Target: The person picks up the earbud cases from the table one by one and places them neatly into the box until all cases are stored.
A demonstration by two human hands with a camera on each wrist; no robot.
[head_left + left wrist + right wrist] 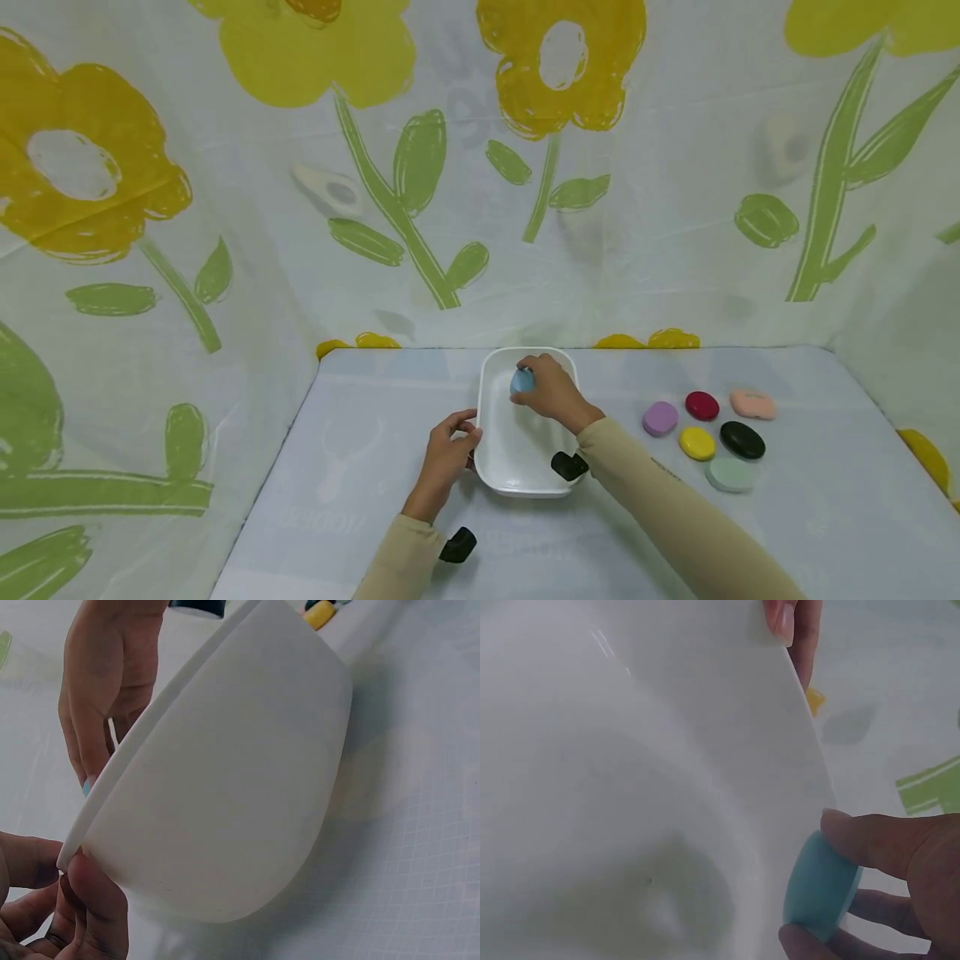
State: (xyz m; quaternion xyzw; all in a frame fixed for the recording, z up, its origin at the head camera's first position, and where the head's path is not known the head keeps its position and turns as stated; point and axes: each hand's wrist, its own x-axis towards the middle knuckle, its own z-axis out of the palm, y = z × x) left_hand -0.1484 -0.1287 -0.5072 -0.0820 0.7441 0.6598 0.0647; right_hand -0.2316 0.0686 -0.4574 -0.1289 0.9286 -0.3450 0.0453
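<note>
A white rectangular basin point(516, 462) with rounded corners stands on the table. My left hand point(444, 457) pinches its rim on the left side; in the left wrist view the thumb and fingers point(97, 904) meet at the rim's edge. Inside the basin's outline, toward the far end, my right hand point(553, 390) holds a light blue bar of soap point(522, 381). The right wrist view shows this soap point(821, 889) gripped by its edges between thumb and fingertips, over the basin's inner wall.
Right of the basin lie several soaps: purple point(660, 418), red point(702, 406), pink point(752, 405), yellow point(697, 443), black point(742, 439) and pale green point(731, 475). A flower-printed curtain point(660, 250) rises behind the table's far edge.
</note>
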